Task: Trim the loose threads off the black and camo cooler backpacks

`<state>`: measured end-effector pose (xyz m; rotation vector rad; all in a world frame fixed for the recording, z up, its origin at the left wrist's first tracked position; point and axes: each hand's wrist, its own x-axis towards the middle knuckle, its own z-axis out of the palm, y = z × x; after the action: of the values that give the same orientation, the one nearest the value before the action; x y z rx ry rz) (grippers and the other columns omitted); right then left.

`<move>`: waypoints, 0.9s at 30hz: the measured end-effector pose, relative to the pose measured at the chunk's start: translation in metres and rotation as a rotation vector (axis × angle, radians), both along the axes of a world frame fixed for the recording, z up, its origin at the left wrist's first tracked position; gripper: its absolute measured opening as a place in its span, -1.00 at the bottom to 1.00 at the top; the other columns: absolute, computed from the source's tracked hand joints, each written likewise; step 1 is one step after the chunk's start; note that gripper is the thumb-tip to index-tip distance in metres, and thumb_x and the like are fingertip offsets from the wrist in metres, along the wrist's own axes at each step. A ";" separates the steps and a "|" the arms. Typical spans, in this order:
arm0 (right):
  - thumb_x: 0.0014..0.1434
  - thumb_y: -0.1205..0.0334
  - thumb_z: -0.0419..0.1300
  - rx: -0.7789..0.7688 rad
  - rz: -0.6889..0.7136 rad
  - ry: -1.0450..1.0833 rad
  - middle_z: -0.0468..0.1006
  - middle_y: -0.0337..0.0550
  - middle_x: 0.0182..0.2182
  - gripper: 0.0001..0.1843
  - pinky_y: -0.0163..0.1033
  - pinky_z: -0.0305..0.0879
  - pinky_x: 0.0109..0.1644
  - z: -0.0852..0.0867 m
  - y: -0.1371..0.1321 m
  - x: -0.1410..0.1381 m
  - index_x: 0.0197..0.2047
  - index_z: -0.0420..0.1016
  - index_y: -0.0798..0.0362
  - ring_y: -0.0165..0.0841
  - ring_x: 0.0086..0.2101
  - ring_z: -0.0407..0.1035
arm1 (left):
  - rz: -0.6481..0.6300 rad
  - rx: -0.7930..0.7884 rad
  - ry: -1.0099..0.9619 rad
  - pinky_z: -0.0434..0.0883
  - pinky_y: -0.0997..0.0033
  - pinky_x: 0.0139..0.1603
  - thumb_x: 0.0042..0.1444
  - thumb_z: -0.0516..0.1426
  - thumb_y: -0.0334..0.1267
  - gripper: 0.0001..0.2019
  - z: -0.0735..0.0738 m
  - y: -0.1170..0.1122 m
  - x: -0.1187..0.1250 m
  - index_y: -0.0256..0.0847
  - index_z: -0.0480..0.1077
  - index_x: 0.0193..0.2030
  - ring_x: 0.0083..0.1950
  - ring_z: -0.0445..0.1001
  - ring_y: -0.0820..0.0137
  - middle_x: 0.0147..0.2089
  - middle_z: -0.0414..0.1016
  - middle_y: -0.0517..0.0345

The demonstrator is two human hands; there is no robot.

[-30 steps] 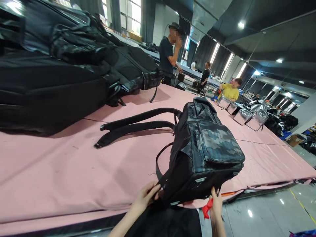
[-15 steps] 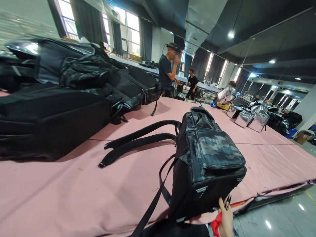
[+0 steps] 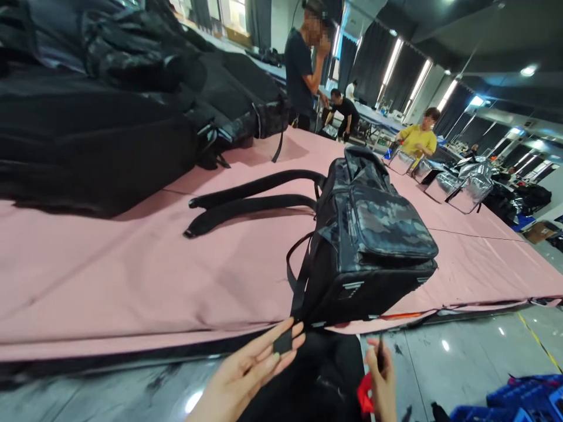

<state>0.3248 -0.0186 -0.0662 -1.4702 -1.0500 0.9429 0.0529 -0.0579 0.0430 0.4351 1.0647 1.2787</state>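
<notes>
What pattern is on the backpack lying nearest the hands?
The backpack has a dark grey-and-black camouflage pattern with a plain black base; it shows clearly in the head view.

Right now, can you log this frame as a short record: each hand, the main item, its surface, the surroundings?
left hand: open, a small black strap end pinched between its fingers
right hand: holds a thin dark tool; something red beside it
main item: camouflage backpack at the table edge
surface: pink-covered table
surroundings: stacked black bags; silver bags; other people beyond
</notes>
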 end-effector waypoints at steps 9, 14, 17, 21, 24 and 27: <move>0.30 0.20 0.11 0.273 0.636 -0.356 0.54 -0.12 -0.16 -0.77 -0.23 0.40 -0.08 0.076 -0.013 -0.045 0.00 0.46 -0.05 -0.28 -0.17 0.45 | -0.127 -0.037 -0.054 0.32 0.17 0.31 -0.16 0.40 -0.04 -0.26 -0.004 -0.012 0.002 -0.09 0.38 0.21 0.29 0.33 0.08 0.21 0.46 -0.01; 0.29 0.21 0.10 0.439 0.787 -0.480 0.53 -0.07 -0.19 -0.74 -0.23 0.40 -0.16 0.107 -0.005 -0.065 0.03 0.46 0.00 -0.28 -0.22 0.47 | -0.161 -0.018 -0.018 0.35 0.16 0.28 -0.13 0.38 0.02 -0.30 -0.013 -0.015 0.005 -0.06 0.40 0.19 0.25 0.38 0.09 0.19 0.47 0.04; 0.35 0.15 0.05 0.443 0.835 -0.553 0.54 -0.09 -0.19 -0.73 -0.21 0.40 -0.18 0.112 -0.003 -0.072 0.04 0.46 -0.01 -0.28 -0.24 0.47 | -0.156 -0.034 0.044 0.34 0.14 0.29 -0.15 0.39 0.03 -0.30 -0.010 -0.015 0.007 -0.06 0.41 0.18 0.26 0.37 0.08 0.19 0.47 0.08; 0.35 0.13 0.05 0.431 0.838 -0.564 0.56 -0.12 -0.20 -0.76 -0.21 0.39 -0.19 0.111 -0.003 -0.075 0.01 0.42 0.00 -0.27 -0.25 0.47 | -0.164 -0.037 0.127 0.33 0.13 0.29 -0.18 0.39 0.04 -0.29 -0.005 -0.013 0.008 -0.07 0.42 0.16 0.25 0.39 0.08 0.17 0.49 0.10; 0.32 0.16 0.07 0.463 0.830 -0.551 0.56 -0.13 -0.27 -0.82 -0.22 0.36 -0.23 0.107 -0.002 -0.077 -0.11 0.43 0.03 -0.28 -0.30 0.47 | -0.189 -0.043 0.141 0.35 0.11 0.27 -0.21 0.40 0.07 -0.28 -0.007 -0.012 0.009 -0.08 0.44 0.14 0.23 0.41 0.07 0.14 0.52 0.09; 0.30 0.20 0.09 0.491 0.804 -0.524 0.57 -0.17 -0.33 -0.87 -0.24 0.34 -0.26 0.101 0.000 -0.080 -0.23 0.44 0.02 -0.30 -0.33 0.46 | -0.180 -0.051 0.137 0.42 0.12 0.21 -0.26 0.41 0.08 -0.28 -0.013 -0.011 0.011 -0.09 0.47 0.10 0.19 0.45 0.06 0.08 0.57 0.07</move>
<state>0.2451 -0.0186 0.0349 -0.8745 -2.1797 0.7390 0.0636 -0.0684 0.0297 0.5737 1.1435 1.0722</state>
